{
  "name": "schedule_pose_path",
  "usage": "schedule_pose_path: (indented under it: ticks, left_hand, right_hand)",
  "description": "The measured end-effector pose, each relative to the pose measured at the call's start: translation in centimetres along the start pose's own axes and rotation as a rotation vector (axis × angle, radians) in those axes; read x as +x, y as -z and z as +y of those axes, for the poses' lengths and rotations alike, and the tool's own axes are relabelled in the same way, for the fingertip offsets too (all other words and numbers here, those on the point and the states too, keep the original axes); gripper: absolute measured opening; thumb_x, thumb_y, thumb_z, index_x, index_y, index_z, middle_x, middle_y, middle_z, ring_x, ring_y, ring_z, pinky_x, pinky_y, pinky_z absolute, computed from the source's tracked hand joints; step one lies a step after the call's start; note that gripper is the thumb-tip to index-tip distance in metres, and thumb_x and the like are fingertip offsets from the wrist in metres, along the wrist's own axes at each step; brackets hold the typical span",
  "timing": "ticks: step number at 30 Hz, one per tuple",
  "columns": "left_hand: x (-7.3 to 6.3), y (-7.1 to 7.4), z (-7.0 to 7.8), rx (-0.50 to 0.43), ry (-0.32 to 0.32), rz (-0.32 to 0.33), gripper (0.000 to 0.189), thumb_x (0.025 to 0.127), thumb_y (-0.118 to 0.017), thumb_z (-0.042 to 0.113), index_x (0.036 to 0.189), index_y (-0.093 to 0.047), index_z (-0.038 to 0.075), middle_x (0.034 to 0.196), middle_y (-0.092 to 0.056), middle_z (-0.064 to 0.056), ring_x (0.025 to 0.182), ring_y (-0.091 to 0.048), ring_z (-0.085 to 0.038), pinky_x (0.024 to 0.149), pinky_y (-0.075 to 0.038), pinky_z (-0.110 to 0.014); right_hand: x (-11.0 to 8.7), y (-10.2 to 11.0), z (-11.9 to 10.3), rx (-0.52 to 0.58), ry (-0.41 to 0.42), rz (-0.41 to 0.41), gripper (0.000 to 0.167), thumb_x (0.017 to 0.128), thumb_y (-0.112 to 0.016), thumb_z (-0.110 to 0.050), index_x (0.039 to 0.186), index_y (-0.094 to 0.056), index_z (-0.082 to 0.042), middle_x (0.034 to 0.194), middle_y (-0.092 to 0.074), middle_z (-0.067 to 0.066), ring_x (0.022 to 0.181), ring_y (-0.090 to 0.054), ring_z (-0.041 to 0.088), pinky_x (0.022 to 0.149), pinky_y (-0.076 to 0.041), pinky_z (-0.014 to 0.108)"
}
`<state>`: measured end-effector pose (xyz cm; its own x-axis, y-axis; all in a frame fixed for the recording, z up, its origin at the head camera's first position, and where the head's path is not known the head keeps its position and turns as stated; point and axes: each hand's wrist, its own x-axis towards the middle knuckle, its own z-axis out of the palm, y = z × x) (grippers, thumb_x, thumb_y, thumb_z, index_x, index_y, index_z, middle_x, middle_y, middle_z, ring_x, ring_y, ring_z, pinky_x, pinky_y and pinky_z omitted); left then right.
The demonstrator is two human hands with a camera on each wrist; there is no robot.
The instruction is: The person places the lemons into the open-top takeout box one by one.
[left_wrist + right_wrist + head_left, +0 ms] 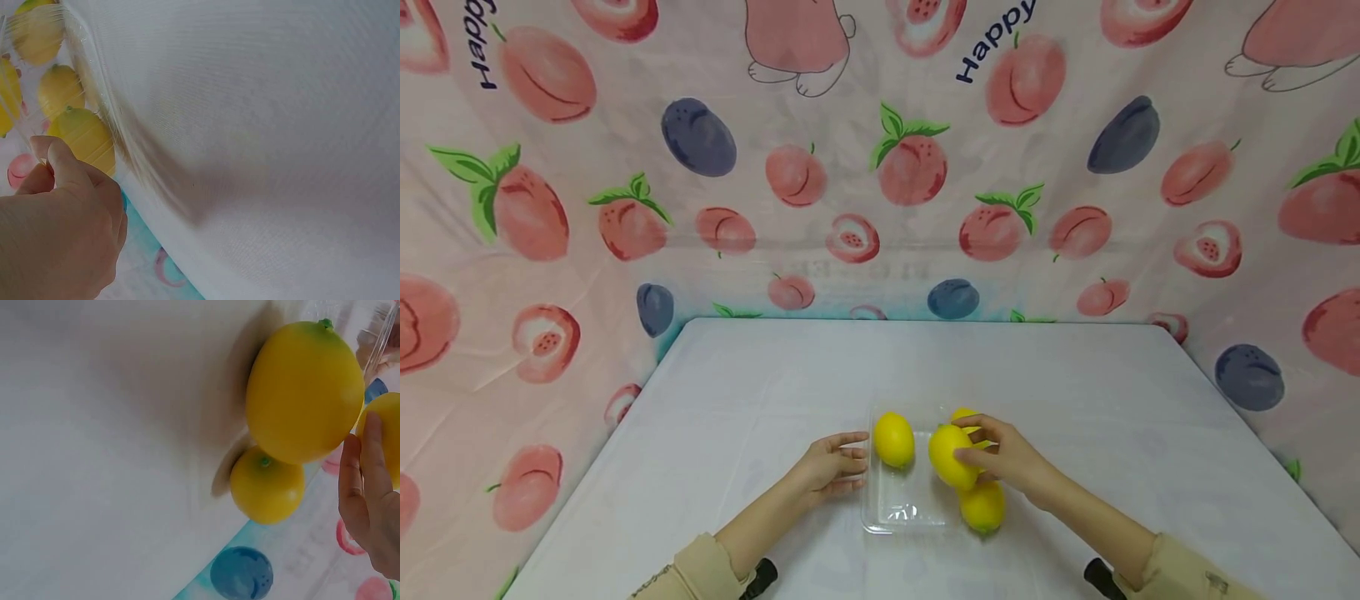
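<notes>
A clear plastic tray (910, 521) lies on the white table with one yellow lemon (893, 440) in its left part. At its left edge is my left hand (829, 468); the left wrist view shows the tray's edge running between thumb and forefinger. My right hand (1011, 458) grips a second lemon (949, 454) over the tray's right side, fingers and thumb round it. Another lemon (983, 510) rests by the tray's near right side, large in the right wrist view. Behind the right fingers, a further lemon (962, 413) is partly hidden.
The white table (760, 375) reaches back to a fruit-printed cloth (850, 167) that hangs behind it and at both sides. Dark straps (763, 577) show at the wrists, below beige sleeves (700, 567).
</notes>
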<state>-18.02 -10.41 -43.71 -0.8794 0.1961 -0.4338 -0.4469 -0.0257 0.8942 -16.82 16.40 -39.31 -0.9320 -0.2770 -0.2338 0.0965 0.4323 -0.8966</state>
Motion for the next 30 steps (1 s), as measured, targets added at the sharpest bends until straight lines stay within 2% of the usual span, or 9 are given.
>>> schedule_pose_path:
  ticks: [9, 20, 30]
  left_hand:
    - [0.0, -0.2, 0.0, 0.004, 0.003, 0.004, 0.048, 0.086, -0.057, -0.008, 0.133, -0.048, -0.002, 0.094, -0.058, -0.004, 0.072, -0.057, -0.010, 0.064, -0.058, -0.022]
    - [0.0, -0.1, -0.1, 0.006, -0.005, 0.007, 0.049, 0.085, -0.057, -0.009, 0.133, -0.048, -0.002, 0.093, -0.058, -0.003, 0.072, -0.058, -0.010, 0.064, -0.058, -0.022]
    - [0.0, -0.1, 0.0, 0.009, 0.000, 0.018, 0.047, 0.085, -0.058, -0.008, 0.131, -0.050, -0.001, 0.092, -0.058, -0.003, 0.073, -0.058, -0.011, 0.064, -0.058, -0.023]
  right_hand:
    - [0.1, -1.6, -0.8, -0.016, 0.004, -0.030, 0.048, 0.086, -0.068, -0.022, 0.128, -0.052, -0.005, 0.111, -0.054, 0.015, 0.085, -0.058, 0.020, 0.071, -0.059, 0.036]
    - [0.2, -3.5, -1.1, 0.006, 0.089, -0.113, 0.049, 0.085, -0.069, -0.020, 0.127, -0.049, -0.001, 0.113, -0.055, 0.019, 0.079, -0.059, 0.017, 0.068, -0.060, 0.035]
    - [0.5, -5.2, -1.0, -0.003, 0.106, -0.115, 0.050, 0.084, -0.070, -0.020, 0.125, -0.049, 0.000, 0.110, -0.055, 0.018, 0.076, -0.059, 0.015, 0.065, -0.059, 0.031]
